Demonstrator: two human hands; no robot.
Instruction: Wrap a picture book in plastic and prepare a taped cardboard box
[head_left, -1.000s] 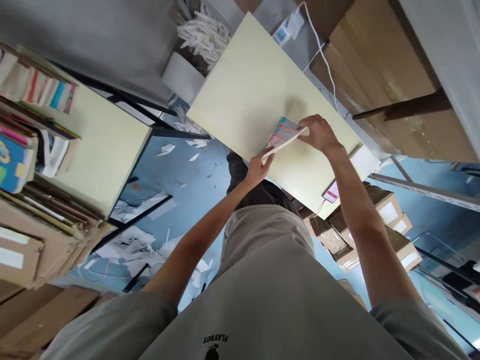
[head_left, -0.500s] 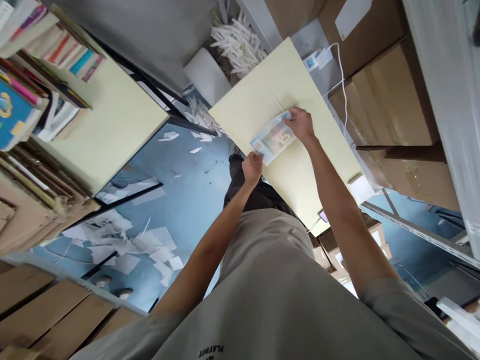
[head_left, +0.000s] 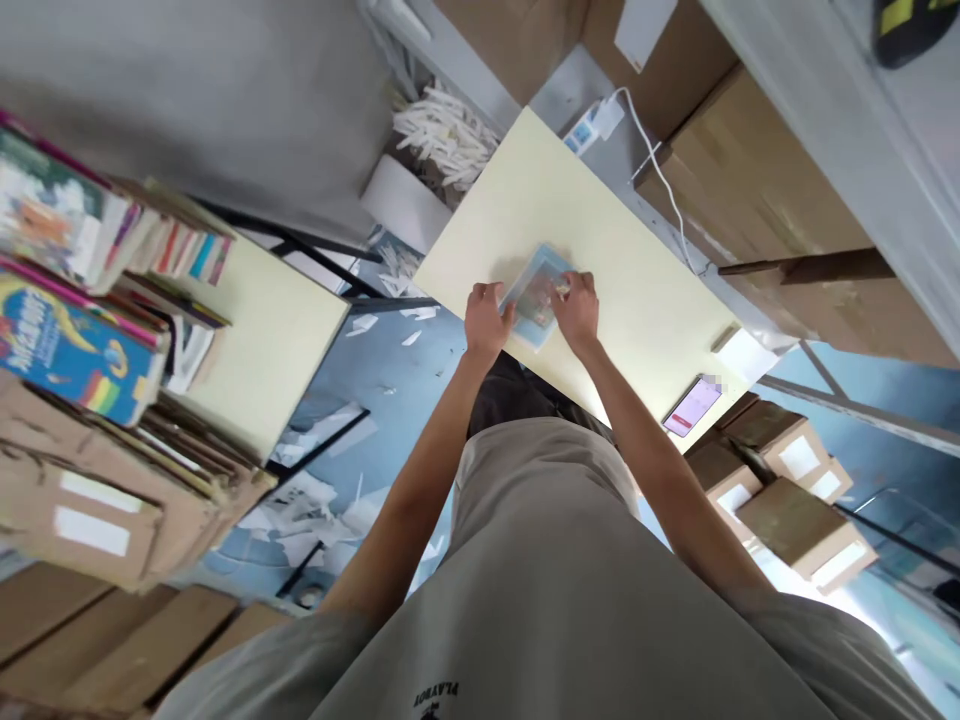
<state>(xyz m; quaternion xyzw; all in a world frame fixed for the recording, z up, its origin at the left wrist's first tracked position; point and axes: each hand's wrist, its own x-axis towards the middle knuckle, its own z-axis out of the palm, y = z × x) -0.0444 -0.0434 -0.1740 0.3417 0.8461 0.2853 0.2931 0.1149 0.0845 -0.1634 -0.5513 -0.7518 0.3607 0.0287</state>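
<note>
A thin pale blue book with a picture in the middle of its cover lies at or just above the cream table top, near the edge closest to my body. My left hand grips its left edge, thumb and fingers closed round it. Over the book's right side, the curled fingers of my right hand pinch at the cover or edge; the fingertips are partly hidden. Any clear wrapping round the book is too blurred to tell.
A phone lies at the table's right end. A white power strip with a cable runs along the far side, by cardboard boxes. Stacked books stand on another table at left. Paper scraps litter the blue floor.
The book has come down and turned steeper, nearer my body. My right hand has moved from its upper corner to its right side. The view has shifted, showing more of the phone.
</note>
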